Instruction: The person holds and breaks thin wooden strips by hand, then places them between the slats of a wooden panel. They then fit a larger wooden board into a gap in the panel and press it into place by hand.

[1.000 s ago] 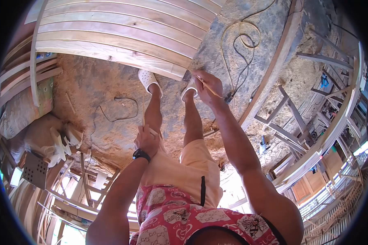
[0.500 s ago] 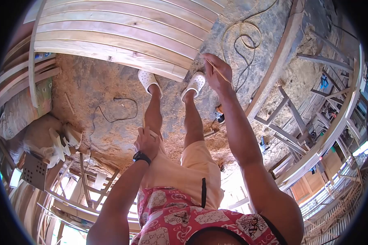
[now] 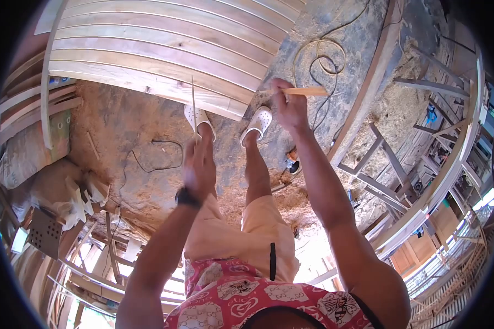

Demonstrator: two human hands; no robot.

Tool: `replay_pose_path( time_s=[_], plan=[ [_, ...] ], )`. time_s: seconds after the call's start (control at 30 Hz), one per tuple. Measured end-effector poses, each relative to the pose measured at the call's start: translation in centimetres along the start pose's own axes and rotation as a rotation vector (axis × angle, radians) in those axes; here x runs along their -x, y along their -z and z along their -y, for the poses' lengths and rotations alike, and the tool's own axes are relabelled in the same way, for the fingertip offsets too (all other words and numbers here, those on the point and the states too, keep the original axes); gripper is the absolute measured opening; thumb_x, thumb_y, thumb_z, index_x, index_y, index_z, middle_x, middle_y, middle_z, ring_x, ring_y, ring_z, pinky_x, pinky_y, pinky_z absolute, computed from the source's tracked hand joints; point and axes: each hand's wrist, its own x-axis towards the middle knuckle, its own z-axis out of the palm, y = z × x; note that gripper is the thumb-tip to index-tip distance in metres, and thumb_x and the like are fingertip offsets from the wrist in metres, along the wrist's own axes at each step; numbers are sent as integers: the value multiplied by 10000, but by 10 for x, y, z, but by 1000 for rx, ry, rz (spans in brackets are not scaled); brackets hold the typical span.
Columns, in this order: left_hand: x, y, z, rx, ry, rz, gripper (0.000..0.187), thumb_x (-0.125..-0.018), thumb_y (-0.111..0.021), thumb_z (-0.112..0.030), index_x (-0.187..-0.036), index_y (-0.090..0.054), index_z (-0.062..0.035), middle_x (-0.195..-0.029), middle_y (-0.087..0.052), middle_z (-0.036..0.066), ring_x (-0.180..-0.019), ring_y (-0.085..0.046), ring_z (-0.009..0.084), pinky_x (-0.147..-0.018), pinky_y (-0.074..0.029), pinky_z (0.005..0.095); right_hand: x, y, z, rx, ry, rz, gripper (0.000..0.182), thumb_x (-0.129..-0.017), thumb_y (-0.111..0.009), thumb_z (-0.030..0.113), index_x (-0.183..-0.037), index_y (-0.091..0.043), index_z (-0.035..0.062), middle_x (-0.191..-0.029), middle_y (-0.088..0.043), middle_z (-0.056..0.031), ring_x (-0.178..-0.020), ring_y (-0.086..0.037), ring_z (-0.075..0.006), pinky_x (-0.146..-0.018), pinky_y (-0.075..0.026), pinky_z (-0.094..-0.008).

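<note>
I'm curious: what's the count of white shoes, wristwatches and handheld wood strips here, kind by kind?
White shoes: 2
Wristwatch: 1
Handheld wood strips: 2
Total: 5

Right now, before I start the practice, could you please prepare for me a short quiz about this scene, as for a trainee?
1. What does the right hand hold?
A) a hammer
B) a flat strip of wood
C) a paintbrush

2. True or false: the left hand holds a thin stick that points away from the body.

3. Fill in one colour: the shoes on the person's feet are ____.

Key: 1. B; 2. true; 3. white
</note>
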Motion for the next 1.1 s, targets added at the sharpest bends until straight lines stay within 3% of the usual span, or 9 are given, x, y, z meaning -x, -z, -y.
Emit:
replay_pose_path(
  time_s=[0.1,0.17,0.3,0.37,0.43,0.7,0.77,0.97,1.1],
  plan=[
    [-87,-33,7,-100,-37,-191,386,-920,-634,-205,-1272,-545,-75,-1175,-564,214,-956,-632,417,-750,-539,509,1,-14,-29,-131,-117,-88,225,-985,-512,111,-1104,-677,13,-862,-680,-113,-748,-665,-162,-651,-502,-263],
    [-154,-35,5,-111,111,-275,485,-861,-712,-331,-1217,-565,-35,-1209,-564,196,-1077,-594,421,-862,-508,504,3,-25,-47,-523,-765,-64,243,-973,-538,121,-1153,-667,18,-988,-680,-42,-779,-613,-131,-759,-486,-283],
    [-187,-31,8,-193,311,-264,695,-733,-800,-500,-1168,-571,-9,-1197,-557,208,-1055,-606,404,-855,-504,505,-15,-49,-53,-818,-924,-37,329,-910,-651,127,-1212,-636,-2,-904,-623,26,-637,-417,-34,-613,-379,-221],
    [-191,-30,9,-224,387,-228,755,-691,-819,-544,-1153,-572,0,-1196,-554,211,-1047,-611,398,-849,-504,502,-21,-63,-60,-845,-921,-38,396,-867,-719,124,-1214,-617,-36,-878,-612,21,-608,-381,-29,-564,-332,-210],
    [-194,-33,13,-222,403,-218,801,-647,-836,-580,-1129,-573,2,-1158,-558,202,-1025,-609,386,-843,-501,493,-25,-73,-63,-728,-887,-68,447,-826,-786,206,-1161,-656,-60,-1000,-668,-79,-878,-587,-150,-799,-443,-291],
    [-200,-48,31,-160,405,-239,806,-645,-846,-561,-1140,-549,1,-1175,-520,188,-1027,-617,388,-866,-517,497,-30,-72,-69,-814,-871,-5,268,-815,-783,116,-1040,-701,-6,-817,-633,2,-693,-532,-77,-636,-406,-241],
    [-201,-48,31,-156,411,-252,818,-640,-850,-560,-1148,-540,1,-1183,-512,185,-1027,-617,385,-870,-517,495,-32,-69,-67,-927,-933,-1,90,-824,-770,96,-832,-682,108,-734,-570,59,-567,-435,-33,-515,-332,-221],
    [-201,-46,28,-154,444,-227,833,-645,-845,-567,-1166,-532,2,-1193,-504,182,-1032,-614,374,-884,-518,474,-34,-75,-63,-969,-977,-32,342,-841,-754,87,-688,-491,243,-679,-512,97,-518,-376,-17,-478,-277,-195],
    [-199,-49,31,-104,429,-246,784,-650,-852,-538,-1135,-533,-11,-1143,-499,163,-1033,-574,365,-874,-485,479,-32,-80,-64,-998,-964,-74,245,-853,-735,68,-734,-568,202,-674,-511,93,-508,-370,-19,-470,-273,-194]
  ],
)
